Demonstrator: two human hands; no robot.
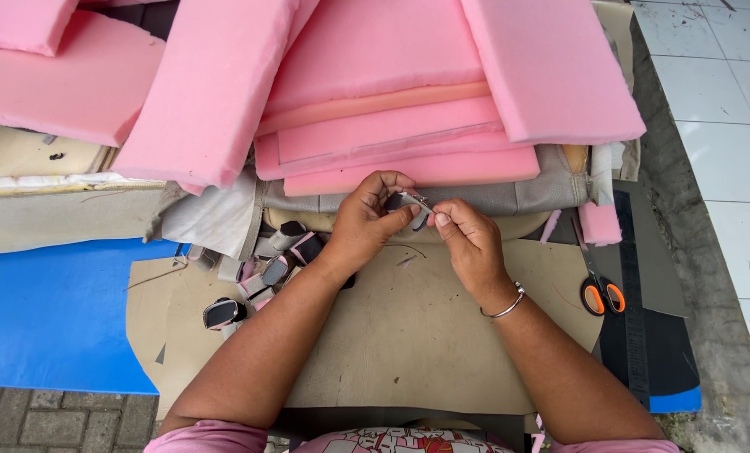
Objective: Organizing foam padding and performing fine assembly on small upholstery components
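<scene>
— Both hands meet over the tan sheet (408,327): left hand (365,222) pinches a small dark-and-grey piece (404,201), right hand (467,239) closes on its near end.

— Which way does it lie?

— Slanting between the thumbs, below the pink foam stack (391,109); both hands touch it, the left gripping more.

bright, even daylight, soft shadows, sharp focus, slight edge distortion
</scene>
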